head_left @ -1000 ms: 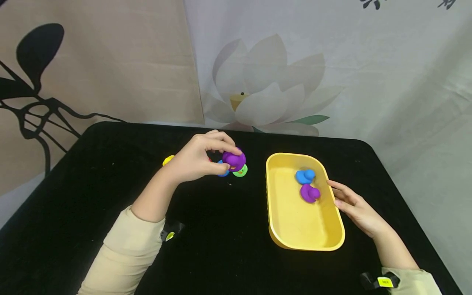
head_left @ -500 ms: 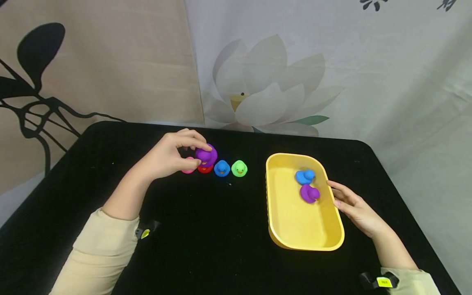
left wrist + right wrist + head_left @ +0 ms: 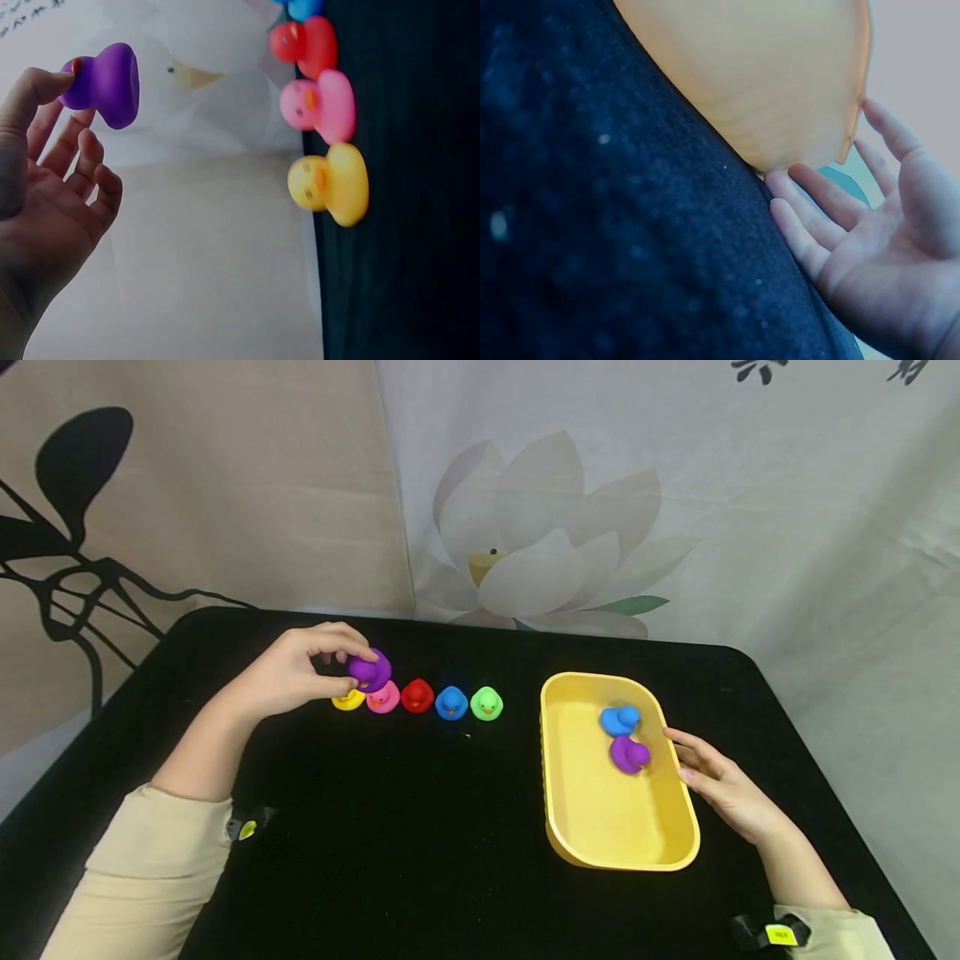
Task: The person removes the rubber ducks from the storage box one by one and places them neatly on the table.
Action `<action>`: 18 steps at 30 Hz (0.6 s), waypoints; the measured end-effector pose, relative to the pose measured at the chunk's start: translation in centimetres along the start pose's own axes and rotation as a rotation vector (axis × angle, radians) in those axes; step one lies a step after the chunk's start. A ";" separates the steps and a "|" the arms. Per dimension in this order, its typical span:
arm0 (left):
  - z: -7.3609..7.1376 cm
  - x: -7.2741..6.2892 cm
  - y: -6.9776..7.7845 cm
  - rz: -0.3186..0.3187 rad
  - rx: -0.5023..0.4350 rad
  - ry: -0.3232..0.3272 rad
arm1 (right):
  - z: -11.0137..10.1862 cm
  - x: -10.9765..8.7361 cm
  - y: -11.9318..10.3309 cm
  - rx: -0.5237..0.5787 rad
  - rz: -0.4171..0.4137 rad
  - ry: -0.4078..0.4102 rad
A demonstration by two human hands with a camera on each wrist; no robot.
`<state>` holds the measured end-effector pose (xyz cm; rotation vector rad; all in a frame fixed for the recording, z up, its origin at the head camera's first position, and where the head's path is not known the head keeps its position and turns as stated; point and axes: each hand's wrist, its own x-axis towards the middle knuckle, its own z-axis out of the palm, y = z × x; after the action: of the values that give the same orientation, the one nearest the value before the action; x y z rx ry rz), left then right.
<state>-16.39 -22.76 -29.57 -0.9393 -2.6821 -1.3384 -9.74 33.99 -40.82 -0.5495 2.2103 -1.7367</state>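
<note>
My left hand (image 3: 281, 675) pinches a purple rubber duck (image 3: 377, 668) between thumb and fingers, above the left end of a row of ducks. In the left wrist view that purple duck (image 3: 112, 84) is held by its head, base facing away from the palm. The row runs yellow (image 3: 346, 184), pink (image 3: 383, 698), red (image 3: 417, 696), blue (image 3: 452, 703) and green duck (image 3: 487, 703). My right hand (image 3: 731, 789) rests against the right side of a yellow tub (image 3: 600, 831), thumb at the rim and relaxed fingers along the outer wall (image 3: 780, 82).
Inside the tub lie a blue duck (image 3: 619, 720) and another purple duck (image 3: 628, 754). A black cloth (image 3: 420, 860) covers the table. Behind its far edge hangs a pale curtain (image 3: 540, 527) printed with a flower.
Carrying the purple duck, my left hand has moved left along the row, from over the blue and green ducks to over the yellow and pink ones. The right hand and tub stay put.
</note>
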 end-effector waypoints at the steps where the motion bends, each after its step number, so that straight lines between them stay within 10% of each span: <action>1: -0.2 -0.1 -0.3 -0.005 0.005 0.003 | 0.0 0.0 0.0 0.001 -0.001 0.000; 18: -3.0 -1.7 -4.5 -0.137 0.053 -0.058 | -0.1 -0.1 0.1 0.008 0.002 -0.006</action>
<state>-18.01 -27.83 -31.37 -0.8153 -2.8575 -1.2738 -9.74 34.14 -40.93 -0.5495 2.1984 -1.7392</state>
